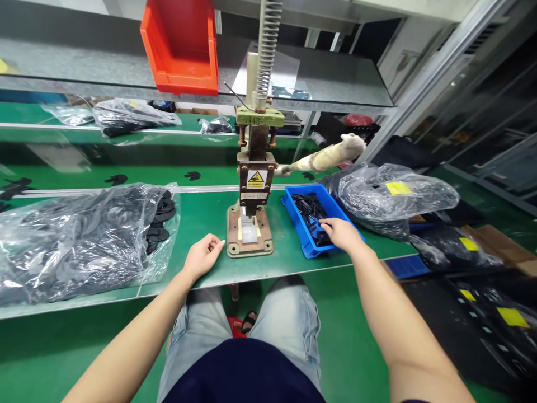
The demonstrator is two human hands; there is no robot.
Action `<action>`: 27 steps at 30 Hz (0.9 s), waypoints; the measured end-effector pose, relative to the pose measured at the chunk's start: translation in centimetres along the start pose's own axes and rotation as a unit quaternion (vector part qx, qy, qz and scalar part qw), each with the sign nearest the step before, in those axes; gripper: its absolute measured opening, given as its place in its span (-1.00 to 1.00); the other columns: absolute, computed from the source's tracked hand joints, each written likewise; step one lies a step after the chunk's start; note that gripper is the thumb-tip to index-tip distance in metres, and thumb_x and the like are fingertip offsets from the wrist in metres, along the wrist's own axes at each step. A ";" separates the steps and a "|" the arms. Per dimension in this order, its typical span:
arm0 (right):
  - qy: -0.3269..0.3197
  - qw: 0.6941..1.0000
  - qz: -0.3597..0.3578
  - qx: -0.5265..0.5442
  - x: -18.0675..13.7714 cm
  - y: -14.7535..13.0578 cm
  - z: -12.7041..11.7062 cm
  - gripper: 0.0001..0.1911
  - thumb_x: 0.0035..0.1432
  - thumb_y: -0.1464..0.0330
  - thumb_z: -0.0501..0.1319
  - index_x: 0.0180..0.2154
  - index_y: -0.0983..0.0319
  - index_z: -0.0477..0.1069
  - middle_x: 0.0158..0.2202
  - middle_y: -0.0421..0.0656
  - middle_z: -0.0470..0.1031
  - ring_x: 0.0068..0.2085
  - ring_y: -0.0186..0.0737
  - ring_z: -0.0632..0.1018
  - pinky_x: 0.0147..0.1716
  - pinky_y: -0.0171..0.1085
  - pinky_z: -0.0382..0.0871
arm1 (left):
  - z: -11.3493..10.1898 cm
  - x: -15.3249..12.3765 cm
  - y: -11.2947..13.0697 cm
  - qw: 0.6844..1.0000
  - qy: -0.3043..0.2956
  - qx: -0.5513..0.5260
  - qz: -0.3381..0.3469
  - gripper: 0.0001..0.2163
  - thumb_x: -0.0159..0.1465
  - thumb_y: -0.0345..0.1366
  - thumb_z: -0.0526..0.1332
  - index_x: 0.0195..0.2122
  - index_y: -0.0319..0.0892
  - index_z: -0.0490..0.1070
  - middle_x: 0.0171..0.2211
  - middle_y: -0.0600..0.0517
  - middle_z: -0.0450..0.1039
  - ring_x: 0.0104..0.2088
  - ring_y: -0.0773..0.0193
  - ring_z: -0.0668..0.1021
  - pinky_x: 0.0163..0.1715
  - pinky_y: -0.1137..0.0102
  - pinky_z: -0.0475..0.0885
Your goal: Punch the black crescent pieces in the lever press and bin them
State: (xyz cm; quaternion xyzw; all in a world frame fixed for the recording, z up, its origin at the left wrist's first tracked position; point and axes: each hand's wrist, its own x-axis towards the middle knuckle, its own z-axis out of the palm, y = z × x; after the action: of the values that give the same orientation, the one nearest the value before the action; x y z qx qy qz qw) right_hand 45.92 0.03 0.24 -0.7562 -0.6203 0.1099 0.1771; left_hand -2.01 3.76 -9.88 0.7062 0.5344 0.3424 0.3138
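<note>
My left hand (204,254) rests on the green bench just left of the hand press (251,184), fingers loosely curled with nothing visible in them. My right hand (342,233) reaches into the blue tray (293,204), fingers down among the small black parts (310,212); whether it grips one is hidden. The press has a rusty base plate (232,232) with a pale block (248,230) under its ram, a yellow warning label and a wrapped lever (329,157) sticking out to the right.
A large clear bag of flat black pieces (75,240) lies at the left. More bagged black parts (394,198) sit right of the tray. An orange bin (182,45) stands on the upper shelf. A conveyor with loose black pieces (116,179) runs behind.
</note>
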 end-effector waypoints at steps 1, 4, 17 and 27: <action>0.016 0.999 0.002 0.032 -0.5 -0.1 -0.2 -0.54 0.30 0.07 0.16 0.00 0.19 0.62 0.05 0.02 0.65 0.09 0.02 0.60 0.22 -0.04 0.42 | 0.0 -0.1 0.0 1.000 0.010 -0.022 -0.007 -0.64 0.34 0.12 0.21 -0.32 -0.10 0.40 -0.50 0.12 0.39 -0.48 0.29 0.44 -0.41 0.42 0.32; 0.052 0.988 0.009 0.147 -2.7 -1.3 -0.3 -0.42 0.32 -0.02 0.10 0.07 0.25 0.58 -0.16 0.01 0.66 -0.17 -0.09 0.61 -0.03 -0.08 0.52 | 0.2 -1.1 1.3 0.995 0.055 -0.084 -0.027 -0.62 0.33 0.14 0.23 -0.29 -0.11 0.41 -0.48 0.11 0.39 -0.49 0.31 0.41 -0.44 0.42 0.32; -0.112 0.828 -0.006 0.550 -11.8 -17.3 10.2 -0.38 0.29 -0.22 0.07 -0.43 0.18 0.39 -0.67 -0.32 0.16 -0.61 -0.40 0.18 -0.60 -0.31 0.13 | 1.4 -3.8 12.5 0.935 -0.071 0.030 0.346 -0.70 0.44 -0.24 0.24 0.17 0.00 0.54 0.04 -0.12 0.56 0.06 0.08 0.56 0.10 0.14 0.44; -0.075 0.829 -0.046 0.552 -13.0 -17.1 11.4 -0.64 0.28 0.03 0.29 -0.07 0.15 0.49 -0.33 -0.21 0.56 -0.34 -0.37 0.55 -0.29 -0.31 0.54 | 0.6 -5.2 9.8 0.950 0.012 0.012 0.313 -0.83 0.43 -0.22 0.30 0.00 -0.05 0.58 -0.16 -0.04 0.60 -0.14 0.17 0.58 -0.08 0.23 0.46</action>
State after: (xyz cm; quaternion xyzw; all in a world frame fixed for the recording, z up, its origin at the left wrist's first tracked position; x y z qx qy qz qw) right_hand 23.47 -8.31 -4.00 -0.4925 -0.5021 0.4818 0.5227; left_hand 2.79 -3.60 -3.11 0.8379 0.2941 0.4249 0.1757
